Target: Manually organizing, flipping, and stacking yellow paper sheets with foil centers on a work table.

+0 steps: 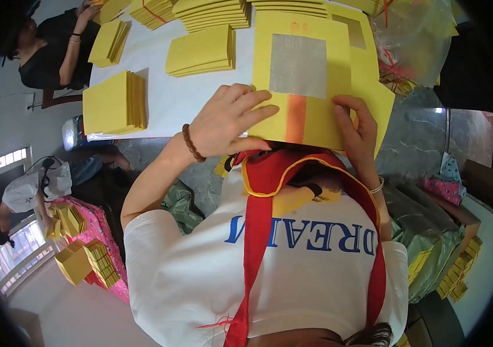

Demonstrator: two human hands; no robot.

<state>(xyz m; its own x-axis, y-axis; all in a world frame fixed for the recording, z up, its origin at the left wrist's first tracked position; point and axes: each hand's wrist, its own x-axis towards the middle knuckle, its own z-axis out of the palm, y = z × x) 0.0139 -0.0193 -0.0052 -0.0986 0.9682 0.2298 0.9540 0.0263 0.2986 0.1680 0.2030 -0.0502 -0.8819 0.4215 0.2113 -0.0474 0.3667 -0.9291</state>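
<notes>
"Where's the yellow sheet (pixel 316 107)?"

"At the tabletop's (pixel 168 107) near edge, probably for easy reach."

"How's it held?"

"The left hand (pixel 232 118) lies spread over its left side, seemingly steadying it. The right hand (pixel 359 124) curls at its right side; whether it pinches, I cannot tell. Yellow stacks (pixel 200 52) sit toward the left and far edges, likely leaving room."

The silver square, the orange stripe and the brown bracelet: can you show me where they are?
Silver square (pixel 298 66): head view, on the middle of its flat face.
Orange stripe (pixel 295 120): head view, about halfway along it.
Brown bracelet (pixel 187 142): head view, on the curve of its band.
</notes>
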